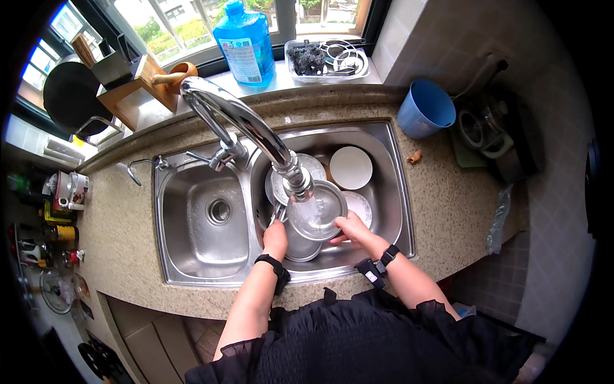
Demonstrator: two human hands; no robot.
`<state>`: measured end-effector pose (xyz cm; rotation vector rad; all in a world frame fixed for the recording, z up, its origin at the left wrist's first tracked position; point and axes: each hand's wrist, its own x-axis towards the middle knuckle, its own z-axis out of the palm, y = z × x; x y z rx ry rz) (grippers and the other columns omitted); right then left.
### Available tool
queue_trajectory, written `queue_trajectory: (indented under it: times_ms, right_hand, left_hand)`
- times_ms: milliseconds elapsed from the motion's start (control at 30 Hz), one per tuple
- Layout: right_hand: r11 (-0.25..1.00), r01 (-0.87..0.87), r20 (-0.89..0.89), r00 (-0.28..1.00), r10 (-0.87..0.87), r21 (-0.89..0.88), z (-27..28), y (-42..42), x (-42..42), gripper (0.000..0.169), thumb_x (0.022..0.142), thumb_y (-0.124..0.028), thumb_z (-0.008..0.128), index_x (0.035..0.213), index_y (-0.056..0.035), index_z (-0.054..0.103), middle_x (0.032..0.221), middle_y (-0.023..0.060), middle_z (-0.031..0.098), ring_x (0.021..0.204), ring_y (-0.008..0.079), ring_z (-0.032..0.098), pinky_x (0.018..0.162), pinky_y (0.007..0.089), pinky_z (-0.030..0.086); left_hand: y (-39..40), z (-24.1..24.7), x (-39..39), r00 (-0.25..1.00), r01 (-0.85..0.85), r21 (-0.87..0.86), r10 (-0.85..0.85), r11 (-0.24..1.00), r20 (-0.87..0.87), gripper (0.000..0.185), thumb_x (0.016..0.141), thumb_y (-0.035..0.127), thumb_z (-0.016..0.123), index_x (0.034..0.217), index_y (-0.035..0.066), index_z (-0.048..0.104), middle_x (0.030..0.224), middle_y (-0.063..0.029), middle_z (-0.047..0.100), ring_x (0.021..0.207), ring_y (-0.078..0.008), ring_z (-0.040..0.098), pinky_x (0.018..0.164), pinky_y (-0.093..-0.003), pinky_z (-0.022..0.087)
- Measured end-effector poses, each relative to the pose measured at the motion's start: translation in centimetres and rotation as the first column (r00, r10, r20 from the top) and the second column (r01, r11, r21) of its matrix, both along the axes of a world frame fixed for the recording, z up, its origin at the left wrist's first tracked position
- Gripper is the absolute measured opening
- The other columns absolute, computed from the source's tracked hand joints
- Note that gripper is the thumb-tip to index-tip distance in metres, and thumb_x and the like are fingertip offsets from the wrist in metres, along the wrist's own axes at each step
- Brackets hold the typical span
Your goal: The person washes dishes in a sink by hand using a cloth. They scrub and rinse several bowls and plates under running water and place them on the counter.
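Under the running chrome faucet (297, 185), my right hand (354, 229) grips the rim of a clear round bowl (326, 213), with water falling into it. My left hand (275, 238) is lower left of the bowl, its fingers around what look like chopsticks or cutlery handles (278, 211); the exact items are hard to tell. A round metal dish (303, 249) lies beneath the bowl, between my hands. In the right basin (387, 192) stand a white bowl (351, 168), a patterned white bowl (359, 207) and stacked dishes (309, 165) behind the faucet head.
The left basin (206, 254) shows its drain. A blue plastic cup-shaped bin (426, 113) stands right of the sink, near a small brown scrap (414, 157). On the sill are a blue liquid bottle (245, 48), a tray with steel scourers (328, 60) and a wooden knife block (139, 91).
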<state>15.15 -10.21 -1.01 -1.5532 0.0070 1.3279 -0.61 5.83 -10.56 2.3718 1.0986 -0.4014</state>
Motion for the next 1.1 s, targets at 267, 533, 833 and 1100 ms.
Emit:
queue_trajectory:
  times_ms: [267, 533, 833, 1100]
  right_hand:
    - [0.994, -0.046, 0.338, 0.938, 0.077, -0.098, 0.4, -0.4, -0.2, 0.040, 0.077, -0.009, 0.045, 0.114, 0.0053, 0.037, 0.094, 0.0192, 0.055, 0.078, 0.0252, 0.061, 0.051, 0.0312, 0.057]
    - [0.962, -0.136, 0.796, 0.540, 0.273, -0.238, 1.7, 0.2, -0.2, 0.025, 0.074, -0.002, 0.045, 0.098, -0.0018, 0.037, 0.072, 0.0229, 0.054, 0.073, 0.0409, 0.057, 0.063, 0.0454, 0.044]
    - [0.994, -0.036, 0.944, 0.311, 0.111, -0.105, 2.8, -1.7, 0.3, 0.039, 0.076, 0.003, 0.047, 0.113, -0.0043, 0.034, 0.080, 0.0193, 0.055, 0.069, 0.0402, 0.056, 0.060, 0.0457, 0.044]
    - [0.989, 0.147, 0.998, -0.056, -0.001, 0.009, 3.4, -5.3, 1.5, 0.034, 0.086, -0.002, 0.045, 0.118, -0.0042, 0.034, 0.106, 0.0233, 0.052, 0.081, 0.0428, 0.056, 0.063, 0.0452, 0.048]
  left_hand:
    - [-0.4, 0.4, 0.1, 0.999, 0.046, 0.074, -0.045, 0.996, -0.009, 0.014, 0.080, 0.002, 0.048, 0.094, -0.003, 0.048, 0.078, -0.0219, 0.062, 0.074, -0.0350, 0.063, 0.065, -0.0419, 0.052]
    - [0.0, 1.8, 0.1, 0.997, 0.043, 0.045, -0.045, 0.998, 0.055, 0.017, 0.077, 0.004, 0.050, 0.092, -0.003, 0.053, 0.077, -0.0229, 0.061, 0.077, -0.0370, 0.061, 0.069, -0.0440, 0.050]
    - [-0.4, 6.0, -1.1, 0.974, 0.067, -0.033, -0.058, 0.997, 0.220, 0.012, 0.070, 0.007, 0.055, 0.077, -0.001, 0.060, 0.081, -0.0244, 0.059, 0.077, -0.0401, 0.058, 0.072, -0.0459, 0.047]
    - [-0.3, 12.8, 1.6, 0.737, 0.280, 0.437, -0.483, 0.855, 0.473, 0.002, 0.071, -0.001, 0.052, 0.070, 0.000, 0.054, 0.100, -0.0250, 0.054, 0.089, -0.0361, 0.057, 0.072, -0.0408, 0.049]
